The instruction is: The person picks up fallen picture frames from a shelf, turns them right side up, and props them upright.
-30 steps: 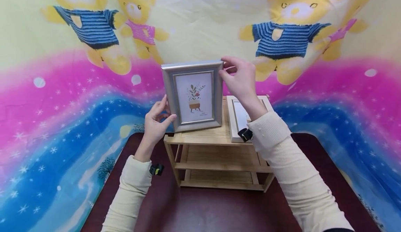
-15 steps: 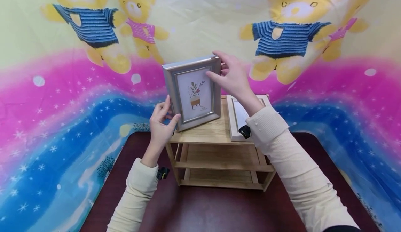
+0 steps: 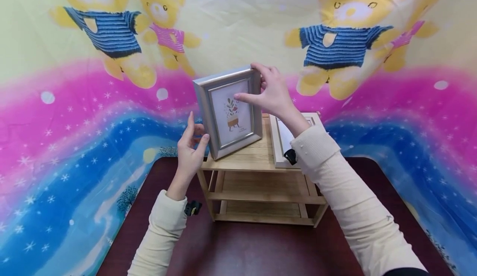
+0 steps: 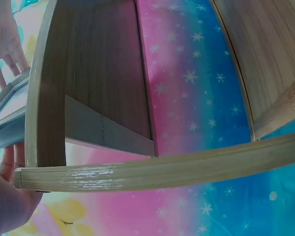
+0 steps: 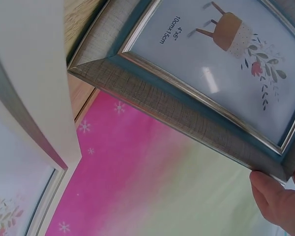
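Note:
A silver-grey picture frame (image 3: 228, 121) with a potted-plant print stands upright, turned at an angle, on the wooden rack's top (image 3: 257, 156). My right hand (image 3: 273, 90) holds its upper right corner, index finger on top and thumb stretched across the front of the print. At the left edge of the frame, my left hand (image 3: 191, 150) touches with thumb and some fingers, its index finger straight up. The right wrist view shows fingers (image 5: 270, 196) against the corner of the silver-grey frame (image 5: 236, 83). From the left wrist, part of that frame (image 4: 12, 128) appears between both hands.
A cream picture frame (image 3: 278, 147) lies on the rack top's right side, partly covered by my right forearm. Lower shelves (image 3: 261, 185) sit beneath. The rack stands on a dark red table (image 3: 257, 251), before a bear-print cloth (image 3: 238, 32).
The silver-grey frame has turned, its right side swinging back. My right hand has shifted left, its thumb now over the print. The left hand's index finger has straightened away from the edge.

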Demonstrator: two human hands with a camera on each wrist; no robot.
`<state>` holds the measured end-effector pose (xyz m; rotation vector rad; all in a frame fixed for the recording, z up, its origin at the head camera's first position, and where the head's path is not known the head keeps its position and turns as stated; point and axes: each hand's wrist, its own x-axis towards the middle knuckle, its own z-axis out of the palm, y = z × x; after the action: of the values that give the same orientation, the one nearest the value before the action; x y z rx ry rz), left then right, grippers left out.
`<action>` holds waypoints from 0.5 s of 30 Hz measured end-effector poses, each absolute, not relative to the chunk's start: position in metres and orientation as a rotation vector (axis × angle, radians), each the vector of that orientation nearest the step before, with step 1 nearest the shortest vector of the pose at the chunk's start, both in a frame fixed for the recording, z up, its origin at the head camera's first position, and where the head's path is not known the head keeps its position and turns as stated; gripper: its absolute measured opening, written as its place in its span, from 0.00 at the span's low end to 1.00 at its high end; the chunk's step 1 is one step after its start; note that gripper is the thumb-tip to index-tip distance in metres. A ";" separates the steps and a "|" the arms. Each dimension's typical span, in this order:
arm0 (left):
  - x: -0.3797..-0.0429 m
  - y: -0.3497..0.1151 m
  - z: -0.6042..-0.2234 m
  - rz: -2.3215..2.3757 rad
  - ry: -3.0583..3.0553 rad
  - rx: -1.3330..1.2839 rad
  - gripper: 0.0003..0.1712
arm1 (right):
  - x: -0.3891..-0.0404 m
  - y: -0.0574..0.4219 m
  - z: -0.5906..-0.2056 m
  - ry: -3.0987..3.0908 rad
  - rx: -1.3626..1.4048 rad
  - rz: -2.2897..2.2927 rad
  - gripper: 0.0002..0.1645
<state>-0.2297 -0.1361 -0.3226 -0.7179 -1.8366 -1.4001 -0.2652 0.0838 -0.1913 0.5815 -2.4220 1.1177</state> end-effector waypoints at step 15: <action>-0.230 -0.137 -0.317 -1.830 -1.863 -0.855 0.31 | -0.275 0.087 -0.190 -2.434 0.643 1.261 0.51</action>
<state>-0.2300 -0.1370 -0.3168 -0.8554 -1.8628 -1.8303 -0.2751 0.0868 -0.1899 0.6430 -2.4342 1.2606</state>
